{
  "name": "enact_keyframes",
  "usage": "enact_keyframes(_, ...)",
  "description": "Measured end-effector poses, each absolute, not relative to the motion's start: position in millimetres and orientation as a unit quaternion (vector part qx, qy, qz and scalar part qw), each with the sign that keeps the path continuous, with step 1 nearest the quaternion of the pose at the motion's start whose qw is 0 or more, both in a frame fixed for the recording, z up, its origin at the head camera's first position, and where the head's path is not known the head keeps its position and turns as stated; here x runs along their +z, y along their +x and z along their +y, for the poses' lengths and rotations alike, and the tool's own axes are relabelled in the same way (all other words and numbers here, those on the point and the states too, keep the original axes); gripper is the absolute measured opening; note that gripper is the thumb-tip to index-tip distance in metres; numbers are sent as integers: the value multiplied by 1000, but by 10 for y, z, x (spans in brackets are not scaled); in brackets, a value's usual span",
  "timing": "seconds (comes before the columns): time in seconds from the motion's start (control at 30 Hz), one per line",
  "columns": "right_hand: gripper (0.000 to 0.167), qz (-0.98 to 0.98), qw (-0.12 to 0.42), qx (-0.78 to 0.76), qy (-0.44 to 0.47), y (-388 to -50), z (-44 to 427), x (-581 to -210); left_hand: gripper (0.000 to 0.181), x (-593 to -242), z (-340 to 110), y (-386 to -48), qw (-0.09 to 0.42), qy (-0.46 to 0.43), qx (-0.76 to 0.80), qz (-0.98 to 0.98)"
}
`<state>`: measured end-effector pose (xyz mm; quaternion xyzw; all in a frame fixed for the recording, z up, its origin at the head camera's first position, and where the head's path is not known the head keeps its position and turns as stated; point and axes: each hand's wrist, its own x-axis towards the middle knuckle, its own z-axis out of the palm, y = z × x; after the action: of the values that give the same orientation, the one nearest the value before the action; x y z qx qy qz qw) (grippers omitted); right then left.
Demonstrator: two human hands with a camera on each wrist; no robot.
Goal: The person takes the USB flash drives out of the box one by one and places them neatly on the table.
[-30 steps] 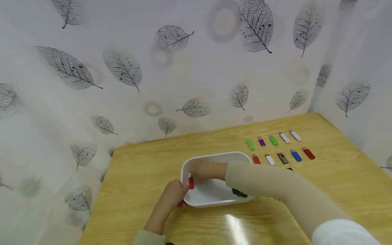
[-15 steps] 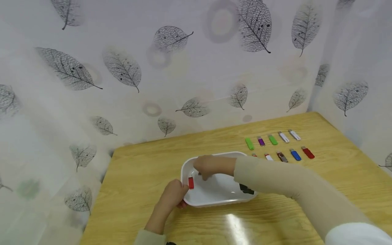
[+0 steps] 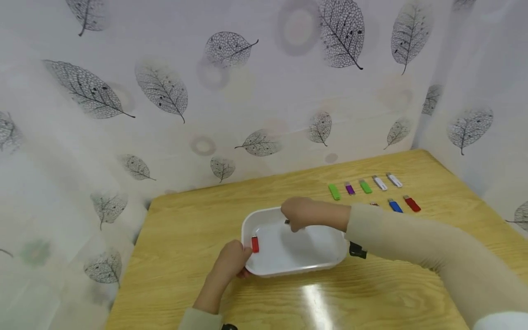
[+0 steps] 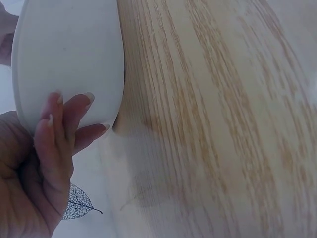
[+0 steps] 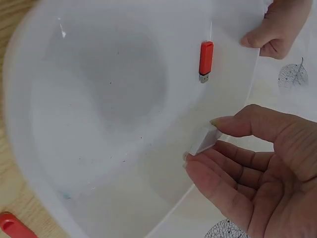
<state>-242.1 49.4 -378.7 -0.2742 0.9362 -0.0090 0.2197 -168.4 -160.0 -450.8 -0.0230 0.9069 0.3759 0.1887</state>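
Note:
A white plastic basin (image 3: 307, 254) sits on the table with a red USB stick (image 3: 255, 244) lying on its floor near the left end. My left hand (image 3: 232, 260) holds the basin's left rim, the thumb over the edge and the fingers against the outer wall (image 4: 74, 59). Over the far side of the basin is my right hand (image 3: 304, 214). Its thumb and fingers pinch a white USB stick (image 5: 204, 140), seen best in the right wrist view; the hand covers most of it in the head view.
Beyond the basin to the right, USB sticks lie in rows on the wooden table (image 3: 185, 224), among them a green one (image 3: 334, 191), a purple one (image 3: 349, 188) and a dark red one (image 3: 412, 203). My right sleeve (image 3: 396, 233) hides part of the nearer row. A leaf-patterned curtain (image 3: 231, 96) hangs behind.
My right hand has moved right from the basin's left end, lifting a USB stick from beside the red one. The left hand keeps its hold on the rim.

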Motion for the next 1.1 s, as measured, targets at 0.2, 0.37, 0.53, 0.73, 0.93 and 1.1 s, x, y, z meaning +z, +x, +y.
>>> enact_keyframes(0.2,19,937,233,-48,-257,-2365,772,-3738,22,-4499,-1593,-1714,188,-22,368,910)
enact_keyframes(0.37,9,941,235,-81,-229,-2315,1069,-3696,21,-4479,-1596,-1733,193,-25,362,912)
enact_keyframes(0.53,11,943,233,-121,-204,-2252,1364,-3677,20,-4459,-1599,-1729,197,-21,358,913)
enact_keyframes(0.73,10,945,230,-142,-183,-2195,1672,-3640,18,-4427,-1589,-1714,178,-7,361,915)
enact_keyframes(0.93,24,945,228,-151,-178,-2173,1891,-3686,15,-4434,-1590,-1699,169,-10,351,921)
enact_keyframes(1.1,28,948,217,-153,-177,-2153,2073,-3729,18,-4442,-1577,-1696,163,-13,347,924)
